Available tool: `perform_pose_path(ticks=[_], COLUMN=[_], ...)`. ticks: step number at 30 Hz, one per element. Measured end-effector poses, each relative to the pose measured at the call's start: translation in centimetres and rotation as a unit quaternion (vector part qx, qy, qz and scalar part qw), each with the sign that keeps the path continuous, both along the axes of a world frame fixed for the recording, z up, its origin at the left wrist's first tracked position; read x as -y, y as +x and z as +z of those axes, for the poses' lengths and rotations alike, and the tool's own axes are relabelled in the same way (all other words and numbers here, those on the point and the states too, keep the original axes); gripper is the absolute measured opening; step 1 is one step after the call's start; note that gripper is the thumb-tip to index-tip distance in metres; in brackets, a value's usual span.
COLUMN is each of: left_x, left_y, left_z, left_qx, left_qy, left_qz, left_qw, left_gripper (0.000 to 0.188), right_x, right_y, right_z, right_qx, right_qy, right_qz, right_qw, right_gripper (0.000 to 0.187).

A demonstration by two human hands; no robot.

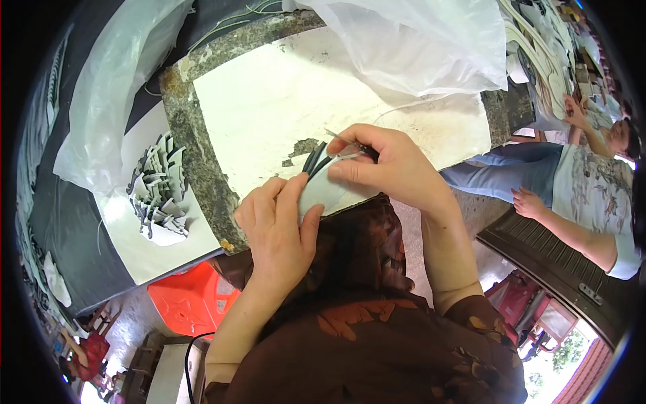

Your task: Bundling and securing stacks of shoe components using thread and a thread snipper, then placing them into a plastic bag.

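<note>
My left hand (274, 222) is closed on a pale grey piece of sheet material (320, 193) with black strips along its upper edge. It is held just above the near edge of the worktop. My right hand (387, 158) is closed in a pinch around a small tool (367, 151) with a dark handle and a thin metal tip; its exact kind is partly hidden by the fingers. A narrow white strip runs from the grey piece toward the right fingertips. Both hands almost meet over the piece.
A worn white sheet (269, 101) covers a rough stone-like slab (192, 145). Stacked grey cut pieces (160, 188) lie at left. Clear plastic bags (417, 44) lie behind and at far left. A red stool (188, 299) stands below left; a co-worker (592, 182) stands at right.
</note>
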State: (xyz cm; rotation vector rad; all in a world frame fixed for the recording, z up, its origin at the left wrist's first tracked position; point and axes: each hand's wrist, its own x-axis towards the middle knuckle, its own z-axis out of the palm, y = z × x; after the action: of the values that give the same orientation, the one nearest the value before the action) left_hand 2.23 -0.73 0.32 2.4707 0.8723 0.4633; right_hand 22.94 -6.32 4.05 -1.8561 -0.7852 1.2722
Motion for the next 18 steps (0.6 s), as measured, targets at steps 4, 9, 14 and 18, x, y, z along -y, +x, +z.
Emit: perform_pose_path(ticks=[4,9,14,18], left_x=[-0.6,-3.6,-4.7,-5.8], left_y=[-0.2,1.2,2.1,1.1], left_z=[0.3,3.6,4.5,4.8], left_qx=[0.047,0.042,0.025,-0.010], left_qy=[-0.036,-0.108,-0.448,-0.528], left_qz=[-0.007,-0.049,-0.004,0.014], left_qw=[0.998,0.992,0.894,0.849], left_gripper=[0.045,0.025,0.018,0.018], right_x=[0.5,0.6,0.7,1.1], right_y=[-0.1,-0.2,-0.1,2.0], right_z=[0.0,0.6,0.8,0.6], right_qx=[-0.043,-0.098,-0.060,0.089], right_qy=[0.008,0.058,0.072,0.239], right_qz=[0.038,0.075,0.096,0.201], right_qw=[0.998,0.991,0.991,0.946], right_gripper=[0.017,0.016,0.015,0.015])
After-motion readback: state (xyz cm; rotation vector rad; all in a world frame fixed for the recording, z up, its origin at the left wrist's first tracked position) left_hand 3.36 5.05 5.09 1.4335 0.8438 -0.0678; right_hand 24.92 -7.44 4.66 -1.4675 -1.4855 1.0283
